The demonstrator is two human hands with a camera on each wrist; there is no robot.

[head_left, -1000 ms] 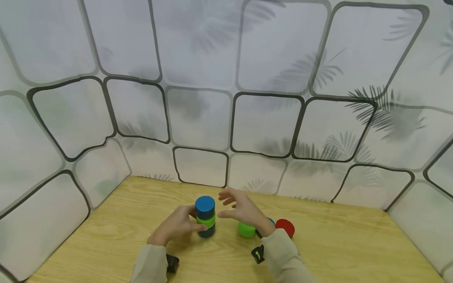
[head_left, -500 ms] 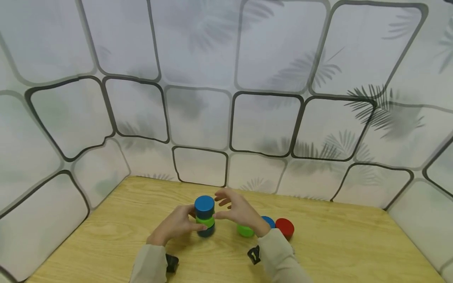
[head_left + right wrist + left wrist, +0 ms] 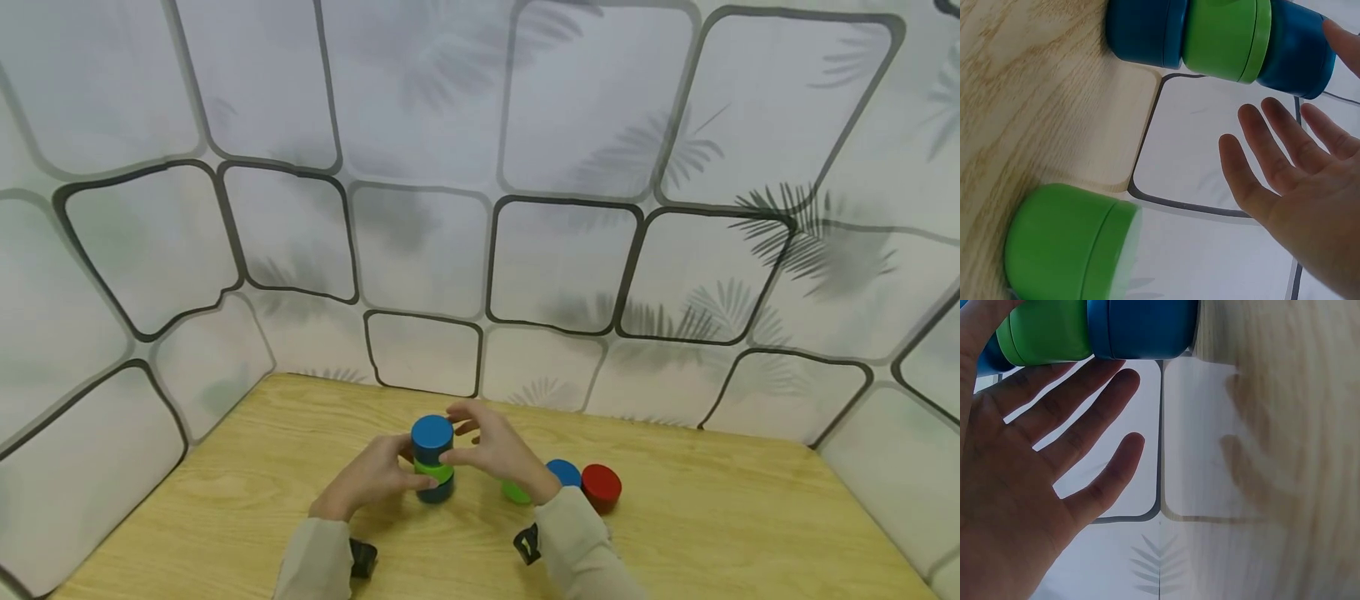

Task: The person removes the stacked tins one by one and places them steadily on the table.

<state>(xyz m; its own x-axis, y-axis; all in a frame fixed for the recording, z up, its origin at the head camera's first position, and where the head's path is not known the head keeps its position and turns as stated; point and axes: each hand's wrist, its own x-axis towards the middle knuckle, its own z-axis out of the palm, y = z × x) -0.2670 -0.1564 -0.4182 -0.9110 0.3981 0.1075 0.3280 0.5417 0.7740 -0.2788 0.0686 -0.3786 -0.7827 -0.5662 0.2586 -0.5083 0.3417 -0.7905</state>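
Three small round jars with a seam near one end stand stacked: a blue bottom jar [image 3: 434, 490], a green middle jar [image 3: 432, 468] and a blue top jar [image 3: 432, 442]. My left hand [image 3: 373, 477] holds the stack around the green jar, thumb in front and fingers behind; its lower fingers spread free in the left wrist view. My right hand [image 3: 495, 450] is at the right of the blue top jar, fingers loosely bent and apart. Its thumb [image 3: 1342, 47] overlaps that jar's side in the right wrist view, while the other fingers show a gap from it.
Right of the stack stand another green jar [image 3: 1066, 244], partly behind my right wrist in the head view, a blue jar [image 3: 564, 472] and a red jar [image 3: 602, 487]. The wooden table [image 3: 712, 517] meets a patterned wall [image 3: 420, 250] behind. Black wrist devices sit below both sleeves.
My right hand has moved left, up to the blue top jar, uncovering more of the blue jar beside the red one. My left hand and the stack have stayed nearly still.
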